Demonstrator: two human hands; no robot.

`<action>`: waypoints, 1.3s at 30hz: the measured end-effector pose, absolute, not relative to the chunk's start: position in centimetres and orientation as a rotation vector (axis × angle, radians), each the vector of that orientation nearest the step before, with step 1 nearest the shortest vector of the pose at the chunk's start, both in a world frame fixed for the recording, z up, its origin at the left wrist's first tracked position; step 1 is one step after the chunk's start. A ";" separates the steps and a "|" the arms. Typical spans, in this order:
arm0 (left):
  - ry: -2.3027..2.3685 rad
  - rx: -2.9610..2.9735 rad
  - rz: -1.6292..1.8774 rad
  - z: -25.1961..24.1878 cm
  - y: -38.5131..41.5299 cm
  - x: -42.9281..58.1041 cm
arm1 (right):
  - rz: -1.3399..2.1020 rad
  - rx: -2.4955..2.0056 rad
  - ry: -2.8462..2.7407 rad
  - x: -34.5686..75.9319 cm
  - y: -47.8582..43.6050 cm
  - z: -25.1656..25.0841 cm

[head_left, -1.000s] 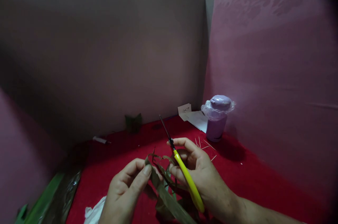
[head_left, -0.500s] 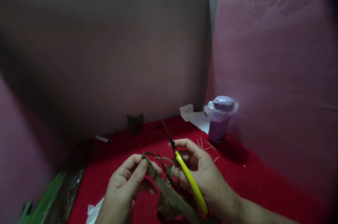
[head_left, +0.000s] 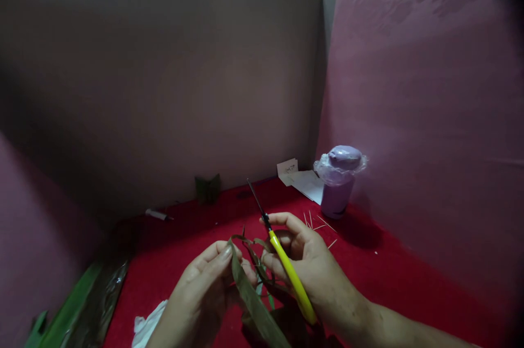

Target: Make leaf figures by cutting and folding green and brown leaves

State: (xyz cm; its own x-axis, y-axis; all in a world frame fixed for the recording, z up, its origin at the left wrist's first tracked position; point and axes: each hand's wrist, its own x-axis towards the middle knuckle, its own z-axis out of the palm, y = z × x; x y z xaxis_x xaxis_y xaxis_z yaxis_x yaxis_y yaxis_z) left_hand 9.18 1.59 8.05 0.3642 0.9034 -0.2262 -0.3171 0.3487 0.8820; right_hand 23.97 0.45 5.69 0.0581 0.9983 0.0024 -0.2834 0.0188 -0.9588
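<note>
The left hand (head_left: pixel 202 285) pinches a long leaf strip (head_left: pixel 254 299), which slants toward five o'clock; the right hand (head_left: pixel 307 258), at three o'clock from it, grasps yellow-handled scissors (head_left: pixel 290 271), tip toward eleven. On the red bench (head_left: pixel 393 282), toothpicks (head_left: pixel 326 223) lie at two o'clock, a syringe (head_left: pixel 156 214) at ten.

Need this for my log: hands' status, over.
Left hand pinching long brownish-green leaf strip. Right hand holding yellow-handled metal scissors. Scissors partly hiding right hand.

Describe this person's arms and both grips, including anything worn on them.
The left grip and right grip are ungloved, with no rings or watch visible. The right forearm shows no sleeve; the left is mostly out of frame.
</note>
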 end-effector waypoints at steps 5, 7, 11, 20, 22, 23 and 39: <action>0.728 0.760 0.786 8.2 1.3 9.5 | 1.200 -1.037 -0.959 24.1 0.6 5.8; 0.665 0.737 0.751 7.9 1.3 9.6 | 1.172 -1.035 -0.958 24.1 0.6 5.9; 0.654 0.768 0.786 6.8 1.5 9.4 | 1.081 -1.008 -0.971 24.0 0.5 6.0; 0.851 0.892 0.880 5.8 2.5 9.3 | 1.001 -1.024 -1.013 24.0 0.2 5.9; 0.904 0.930 0.861 6.0 2.5 9.3 | 0.986 -1.038 -1.030 24.0 0.3 5.8; 0.927 0.946 0.852 6.1 2.4 9.4 | 0.984 -1.040 -1.033 24.0 0.3 5.8; 0.957 1.102 0.680 6.3 1.9 9.1 | 0.906 -1.021 -1.176 24.0 0.1 4.9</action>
